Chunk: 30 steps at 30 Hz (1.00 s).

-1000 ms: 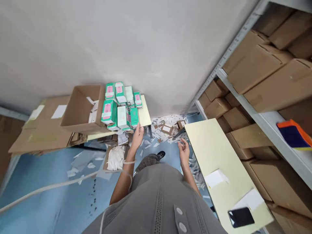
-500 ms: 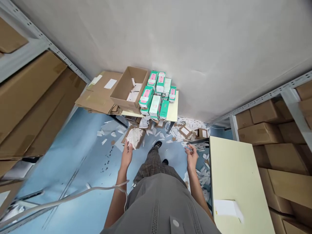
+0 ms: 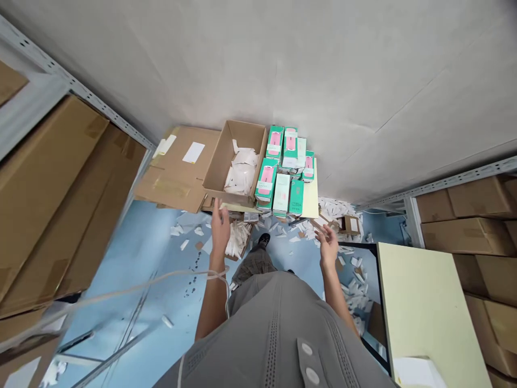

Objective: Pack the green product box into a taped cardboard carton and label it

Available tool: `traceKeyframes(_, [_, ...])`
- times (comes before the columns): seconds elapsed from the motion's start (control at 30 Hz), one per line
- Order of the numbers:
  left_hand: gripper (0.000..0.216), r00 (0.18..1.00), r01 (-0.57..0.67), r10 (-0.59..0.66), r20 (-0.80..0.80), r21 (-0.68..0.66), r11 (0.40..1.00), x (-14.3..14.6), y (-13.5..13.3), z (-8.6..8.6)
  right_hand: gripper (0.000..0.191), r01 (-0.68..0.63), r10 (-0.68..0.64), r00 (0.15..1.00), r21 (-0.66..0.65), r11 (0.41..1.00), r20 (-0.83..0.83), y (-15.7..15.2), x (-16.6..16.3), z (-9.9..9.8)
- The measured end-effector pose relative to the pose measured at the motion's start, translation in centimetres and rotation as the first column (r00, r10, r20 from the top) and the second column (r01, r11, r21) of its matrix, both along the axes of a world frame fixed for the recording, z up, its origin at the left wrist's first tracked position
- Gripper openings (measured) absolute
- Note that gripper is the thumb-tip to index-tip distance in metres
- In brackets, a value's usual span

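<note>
My left hand [image 3: 220, 226] is raised and open, holding nothing, just below the front edge of a cardboard carton [image 3: 234, 161] that holds a heap of white packets. Beside the carton stands a stack of green-and-white boxes with pink labels [image 3: 280, 175], on a pale yellow tabletop [image 3: 311, 196]. My right hand [image 3: 328, 242] hangs open over the floor, fingers apart and empty, nearest the paper scraps [image 3: 323, 215] below the table edge. A shallow cardboard tray of white packets [image 3: 238, 240] lies on the floor, partly hidden by my left hand.
Flattened cardboard [image 3: 175, 170] lies left of the carton. A second pale yellow table [image 3: 424, 307] stands at lower right. Metal shelves of brown cartons [image 3: 468, 237] line both sides. A white cable [image 3: 161, 283] crosses the blue floor to my left wrist.
The view has swung slightly right. My left hand has risen from the floor tray to the table's edge, and the carton now shows a larger heap of white packets.
</note>
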<state>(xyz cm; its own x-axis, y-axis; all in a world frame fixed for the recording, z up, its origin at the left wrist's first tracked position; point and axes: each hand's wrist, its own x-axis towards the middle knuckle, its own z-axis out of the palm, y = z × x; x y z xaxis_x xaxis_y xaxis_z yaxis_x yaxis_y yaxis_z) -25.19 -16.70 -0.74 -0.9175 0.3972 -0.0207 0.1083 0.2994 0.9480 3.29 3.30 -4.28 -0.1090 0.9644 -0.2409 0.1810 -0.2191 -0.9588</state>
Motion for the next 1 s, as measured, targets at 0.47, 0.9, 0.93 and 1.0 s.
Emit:
traceKeyframes(0.47, [0.055, 0.862, 0.476, -0.487, 0.138, 0.110, 0.873, -3.3, 12.4, -0.4, 0.051, -0.328, 0.330, 0.944, 0.104, 0.939, -0.001, 0.4, -19.4, 0.8])
traceKeyframes(0.9, [0.063, 0.935, 0.352, -0.339, 0.100, -0.172, 0.920, -0.7, 15.7, -3.1, 0.059, -0.459, 0.454, 0.884, 0.027, 0.888, 0.112, 1.1, -22.9, -3.4])
traceKeyframes(0.93, [0.063, 0.939, 0.344, -0.333, 0.088, -0.190, 0.919, -0.6, 15.7, -3.0, 0.059, -0.458, 0.454, 0.883, 0.014, 0.889, 0.117, 0.9, -22.9, -3.3])
traceKeyframes(1.0, [0.066, 0.943, 0.331, -0.324, 0.068, -0.216, 0.918, -0.6, 15.7, -2.8, 0.059, -0.465, 0.462, 0.881, 0.003, 0.885, 0.101, 0.7, -22.7, -3.1])
